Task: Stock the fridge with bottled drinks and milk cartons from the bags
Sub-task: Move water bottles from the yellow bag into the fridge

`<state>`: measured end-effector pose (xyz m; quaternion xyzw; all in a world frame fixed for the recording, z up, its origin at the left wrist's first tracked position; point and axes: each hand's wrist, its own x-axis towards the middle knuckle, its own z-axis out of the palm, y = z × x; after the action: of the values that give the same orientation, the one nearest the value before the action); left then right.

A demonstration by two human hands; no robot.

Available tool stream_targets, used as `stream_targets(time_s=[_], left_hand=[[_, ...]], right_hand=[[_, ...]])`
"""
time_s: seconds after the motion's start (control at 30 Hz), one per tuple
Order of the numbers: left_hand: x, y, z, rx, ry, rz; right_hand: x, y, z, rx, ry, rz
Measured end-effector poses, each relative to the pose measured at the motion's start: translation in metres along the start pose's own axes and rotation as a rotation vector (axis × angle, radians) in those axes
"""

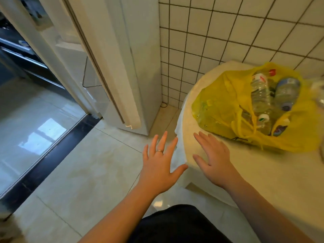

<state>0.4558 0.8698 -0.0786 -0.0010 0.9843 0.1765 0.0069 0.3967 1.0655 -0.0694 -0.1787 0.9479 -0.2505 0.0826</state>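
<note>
A yellow plastic bag [222, 109] lies on a round white table [263, 172] at the right, its mouth open. Inside it I see clear water bottles [260, 95], one with a blue label [287, 93], and a white-capped bottle [263, 120]. My left hand [160, 165] hovers over the floor beside the table edge, fingers spread, a ring on one finger, holding nothing. My right hand [213, 158] is flat above the table's near-left part, fingers apart, short of the bag. The white fridge [112, 58] stands at the upper middle with its door closed.
A tiled wall [228, 32] rises behind the table. A dark threshold strip [52, 155] crosses the pale floor at the left, beside a white door frame [43, 50]. A white cloth [178, 155] hangs off the table's left edge. Another clear plastic thing [318, 92] shows at the far right.
</note>
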Motion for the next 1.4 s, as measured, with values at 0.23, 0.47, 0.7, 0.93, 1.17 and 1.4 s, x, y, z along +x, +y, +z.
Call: stream_targets(time_s=[0.23, 0.47, 0.7, 0.93, 1.17, 1.4], left_hand=[[0.037, 0.043, 0.022, -0.033, -0.113, 0.243], [0.101, 0.097, 0.046, -0.107, -0.153, 0.403], [0.173, 0.141, 0.054, -0.146, -0.059, 0.577], [0.209, 0.173, 0.048, 0.038, 0.016, 0.526], [0.217, 0.2, 0.049, 0.051, -0.156, 0.41], [0.216, 0.209, 0.059, -0.213, -0.244, 0.14]], right_hand=[[-0.048, 0.044, -0.019, -0.145, 0.184, 0.253], [-0.062, 0.085, -0.049, -0.149, 0.386, 0.39], [-0.04, 0.124, -0.078, -0.137, 0.445, 0.465], [0.0, 0.143, -0.1, -0.126, 0.511, 0.451], [0.039, 0.172, -0.127, -0.161, 0.465, 0.297], [0.067, 0.196, -0.154, -0.181, 0.397, 0.091]])
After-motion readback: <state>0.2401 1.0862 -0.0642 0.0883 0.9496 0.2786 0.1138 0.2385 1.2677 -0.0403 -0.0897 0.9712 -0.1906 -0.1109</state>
